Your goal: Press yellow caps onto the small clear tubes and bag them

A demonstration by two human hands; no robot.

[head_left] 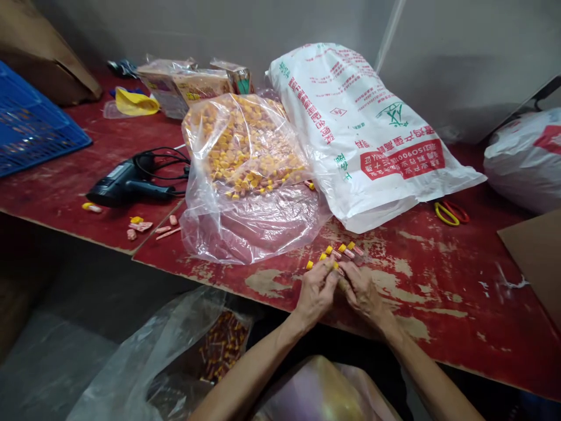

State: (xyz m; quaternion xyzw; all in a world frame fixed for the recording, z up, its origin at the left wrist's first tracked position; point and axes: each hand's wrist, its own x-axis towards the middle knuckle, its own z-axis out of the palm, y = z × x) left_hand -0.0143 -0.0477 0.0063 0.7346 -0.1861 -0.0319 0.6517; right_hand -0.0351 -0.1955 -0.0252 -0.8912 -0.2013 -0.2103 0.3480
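Observation:
Near the front edge of the red table, my left hand (pixel 316 289) and my right hand (pixel 363 290) meet with fingers pinched together. Between their fingertips is a small yellow-capped tube (pixel 335 265), mostly covered by the fingers. Just beyond them lie several more small tubes with pink-and-white contents and yellow caps (pixel 345 251). A clear plastic bag (pixel 252 149) full of yellow-capped pieces stands farther back, left of my hands. Below the table edge on the left, an open plastic bag (pixel 175 345) surrounds a heap of similar yellow-capped tubes (pixel 224 342).
A large white printed sack (pixel 350 128) leans behind my hands. Scissors (pixel 451 213) with yellow and red handles lie right. A heat gun (pixel 127 181) with its cord, loose pink pieces (pixel 139 225) and a blue crate (pixel 35 126) are left. Cardboard (pixel 537 266) juts in at right.

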